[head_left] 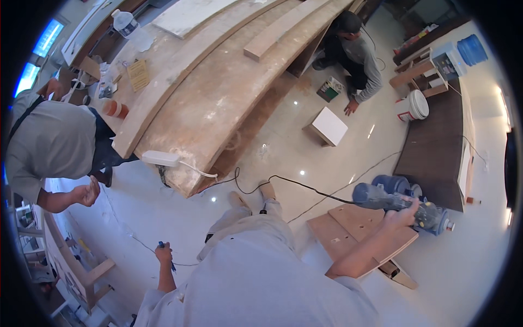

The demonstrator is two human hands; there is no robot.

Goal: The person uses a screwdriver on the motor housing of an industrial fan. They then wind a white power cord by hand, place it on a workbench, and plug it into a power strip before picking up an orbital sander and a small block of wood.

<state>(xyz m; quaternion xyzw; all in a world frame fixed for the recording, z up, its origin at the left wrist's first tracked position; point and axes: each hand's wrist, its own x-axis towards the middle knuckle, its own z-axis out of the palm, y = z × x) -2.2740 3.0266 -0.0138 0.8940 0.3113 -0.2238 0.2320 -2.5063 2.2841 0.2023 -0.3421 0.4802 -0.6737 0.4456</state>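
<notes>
My right hand is closed around the body of a dusty, dark corded power tool, held out to my right. Its exact kind is hard to make out. A black cord runs from its rear end toward the workbench. My left hand, low on the left, is closed around a slim blue object whose ends stick out above and below the fist; it is too small to name. Blue water jugs stand behind the tool. Below my right forearm lean wooden boards with holes.
A long wooden workbench carries curved strips, a plastic bottle and a white power strip. One person stands left; another crouches beyond. A white-topped stool, a tin and a bucket are on the floor.
</notes>
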